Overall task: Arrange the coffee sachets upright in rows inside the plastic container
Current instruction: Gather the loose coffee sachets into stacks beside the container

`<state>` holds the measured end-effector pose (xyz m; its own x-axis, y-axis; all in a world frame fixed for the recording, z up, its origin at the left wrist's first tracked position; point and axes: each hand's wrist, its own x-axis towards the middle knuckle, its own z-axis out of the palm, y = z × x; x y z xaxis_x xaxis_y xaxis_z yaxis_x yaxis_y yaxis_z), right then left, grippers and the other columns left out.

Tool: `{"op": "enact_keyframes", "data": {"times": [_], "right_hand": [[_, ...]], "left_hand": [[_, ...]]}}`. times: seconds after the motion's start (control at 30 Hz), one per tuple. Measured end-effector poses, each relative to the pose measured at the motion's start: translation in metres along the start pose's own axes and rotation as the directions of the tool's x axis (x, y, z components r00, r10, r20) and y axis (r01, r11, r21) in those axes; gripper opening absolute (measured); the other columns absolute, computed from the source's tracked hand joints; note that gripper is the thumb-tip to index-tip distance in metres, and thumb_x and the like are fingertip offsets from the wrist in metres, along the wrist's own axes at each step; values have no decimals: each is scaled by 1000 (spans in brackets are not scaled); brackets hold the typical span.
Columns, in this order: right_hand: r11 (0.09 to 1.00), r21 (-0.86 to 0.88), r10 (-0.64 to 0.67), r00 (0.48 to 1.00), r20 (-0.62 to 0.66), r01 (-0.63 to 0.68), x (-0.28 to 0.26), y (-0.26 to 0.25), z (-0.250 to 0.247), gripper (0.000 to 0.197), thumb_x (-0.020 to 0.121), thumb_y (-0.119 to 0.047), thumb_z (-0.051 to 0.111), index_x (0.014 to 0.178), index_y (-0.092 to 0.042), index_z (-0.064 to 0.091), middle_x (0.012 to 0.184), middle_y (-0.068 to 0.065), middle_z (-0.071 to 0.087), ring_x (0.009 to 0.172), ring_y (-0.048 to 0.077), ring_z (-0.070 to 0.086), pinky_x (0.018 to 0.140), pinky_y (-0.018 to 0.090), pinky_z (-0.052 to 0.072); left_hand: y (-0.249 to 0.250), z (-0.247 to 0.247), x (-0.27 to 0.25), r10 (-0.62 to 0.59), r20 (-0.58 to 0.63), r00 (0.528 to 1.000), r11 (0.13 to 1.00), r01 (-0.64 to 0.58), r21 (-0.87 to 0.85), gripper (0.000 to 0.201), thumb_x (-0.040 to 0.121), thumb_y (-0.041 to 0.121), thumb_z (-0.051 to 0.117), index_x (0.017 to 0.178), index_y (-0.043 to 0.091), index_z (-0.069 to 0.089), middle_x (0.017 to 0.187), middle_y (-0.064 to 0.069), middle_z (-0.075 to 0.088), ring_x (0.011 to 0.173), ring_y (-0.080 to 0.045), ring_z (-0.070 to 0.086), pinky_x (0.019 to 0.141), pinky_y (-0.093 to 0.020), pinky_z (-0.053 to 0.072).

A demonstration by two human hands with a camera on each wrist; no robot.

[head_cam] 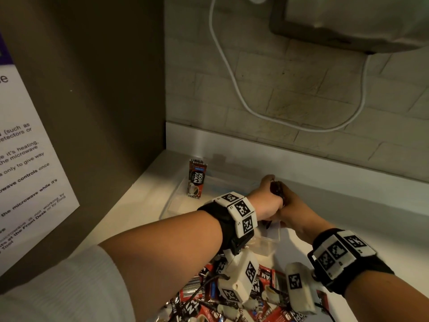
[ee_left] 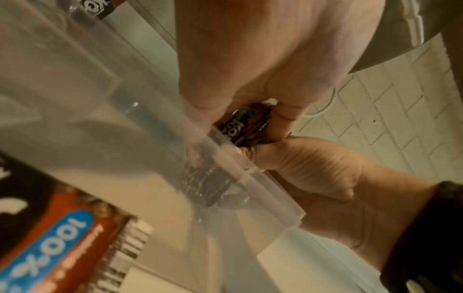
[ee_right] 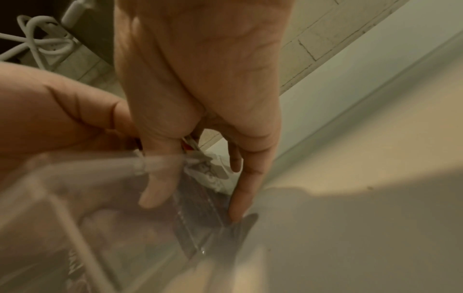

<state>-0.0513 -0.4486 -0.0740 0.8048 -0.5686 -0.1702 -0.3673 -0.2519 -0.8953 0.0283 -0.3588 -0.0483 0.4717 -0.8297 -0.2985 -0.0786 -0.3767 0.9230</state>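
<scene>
Both hands meet over the right end of the clear plastic container point(head_cam: 176, 201) on the tabletop point(head_cam: 348, 228). The left hand point(head_cam: 267, 201) and right hand point(head_cam: 299, 214) each pinch a small bundle of sachets point(ee_left: 246, 126), lowering it inside. One sachet point(head_cam: 196, 178) stands upright at the far left wall; a loose pile point(head_cam: 262, 296) waits nearby. They look light, slick and floppy, best pinched flat by the top edges.

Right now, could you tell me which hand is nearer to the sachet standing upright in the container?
Left. The left hand is the one on the upright sachet's side; the right hand lies beyond it, farther off. Both grip a sachet bundle.
</scene>
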Motion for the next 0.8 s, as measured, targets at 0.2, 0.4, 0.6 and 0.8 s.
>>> {"op": "enact_keyframes", "data": {"times": [0.2,0.4,0.6,0.8], "right_hand": [[998,54,29,999,13,-30,-4,-1,-1,81,63,9,80,129,-19,41,115,5,61,93,23,67,69,42,60],[996,77,33,999,36,-36,-6,-3,-2,91,59,10,82,133,-18,36,117,5,60,98,25,66,74,46,59],[995,85,37,996,77,-43,-10,-3,-1,87,63,13,78,126,-26,33,120,5,59,105,27,63,82,51,56],[994,90,52,995,80,-59,-10,-3,-3,106,45,-2,88,135,-22,35,122,8,61,105,27,64,79,47,58]], "left_hand": [[0,-3,-7,-58,-21,998,998,58,-27,90,89,12,54,152,35,-7,142,-18,41,121,-37,49,96,-42,48],[-2,-1,-8,-84,11,996,996,84,-42,90,88,14,53,153,27,-7,146,-18,37,124,-37,46,99,-43,48],[0,5,-13,-120,100,988,993,119,16,103,75,45,53,152,28,-13,147,-20,35,128,-33,43,103,-41,45],[-1,1,-12,-118,63,991,992,121,-39,90,94,45,47,152,23,-18,156,-18,25,138,-35,32,109,-38,36]]}}
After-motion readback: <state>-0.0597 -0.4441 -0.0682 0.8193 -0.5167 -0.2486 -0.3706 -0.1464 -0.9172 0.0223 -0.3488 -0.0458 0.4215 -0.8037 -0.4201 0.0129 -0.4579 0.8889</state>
